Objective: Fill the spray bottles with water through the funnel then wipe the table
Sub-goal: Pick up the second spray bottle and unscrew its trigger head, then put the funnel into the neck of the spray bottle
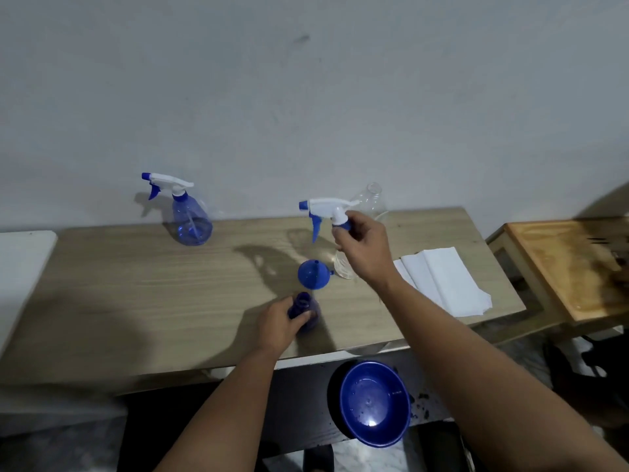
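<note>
We see a wooden table (136, 294) bearing two blue spray bottles (190, 223) (one uncapped (304, 311)), a blue funnel (313, 274) and folded white cloth (442, 281).

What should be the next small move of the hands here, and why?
Probably set the sprayer head down, since the right hand holds it in the air. The bottle in the left hand is open, and the funnel lies free beside it.

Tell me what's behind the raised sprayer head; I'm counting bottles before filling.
Behind the sprayer head, held in the right hand, a clear uncapped bottle stands by the wall. Only its neck and shoulder show; the hand covers its lower body, so any contents cannot be seen.
</note>
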Tool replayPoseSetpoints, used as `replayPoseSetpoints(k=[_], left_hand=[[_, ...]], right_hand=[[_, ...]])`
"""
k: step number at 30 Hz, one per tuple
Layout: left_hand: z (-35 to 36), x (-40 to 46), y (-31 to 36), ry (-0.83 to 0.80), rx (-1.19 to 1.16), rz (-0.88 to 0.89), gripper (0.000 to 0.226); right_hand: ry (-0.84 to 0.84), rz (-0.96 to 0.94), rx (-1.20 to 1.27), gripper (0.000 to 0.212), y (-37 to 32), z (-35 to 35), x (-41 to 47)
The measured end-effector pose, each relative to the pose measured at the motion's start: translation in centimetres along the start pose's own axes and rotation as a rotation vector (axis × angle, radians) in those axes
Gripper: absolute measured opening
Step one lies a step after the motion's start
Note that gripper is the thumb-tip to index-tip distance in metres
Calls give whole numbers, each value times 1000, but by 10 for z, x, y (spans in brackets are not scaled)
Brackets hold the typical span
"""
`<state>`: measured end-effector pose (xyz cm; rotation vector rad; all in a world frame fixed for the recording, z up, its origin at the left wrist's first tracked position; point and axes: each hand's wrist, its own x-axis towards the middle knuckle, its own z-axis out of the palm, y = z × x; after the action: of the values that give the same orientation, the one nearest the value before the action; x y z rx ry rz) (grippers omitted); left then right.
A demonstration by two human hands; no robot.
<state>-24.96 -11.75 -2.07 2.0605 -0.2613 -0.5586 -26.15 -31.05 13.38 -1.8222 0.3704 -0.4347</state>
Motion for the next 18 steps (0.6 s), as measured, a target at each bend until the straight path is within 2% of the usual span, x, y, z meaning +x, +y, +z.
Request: replayPoseSetpoints(k=[3,6,11,15,18], left_hand=[[-1,0,0,14,12,31,55],[-2,0,1,10,28,42,56],[-5,-1,6,-5,41,46,48],[-6,1,3,-14,56,45,54],[-5,3,-1,-15,69,43,60]], right_hand=[[-227,126,-471,31,29,-13,-5],[-382,369,-599,33,77,-10,-28],[-416,638,-638,31,120,-6,-42],[-413,696,-723,37,129,-9,-37],[-375,665,-879,39,123,-10,-36]])
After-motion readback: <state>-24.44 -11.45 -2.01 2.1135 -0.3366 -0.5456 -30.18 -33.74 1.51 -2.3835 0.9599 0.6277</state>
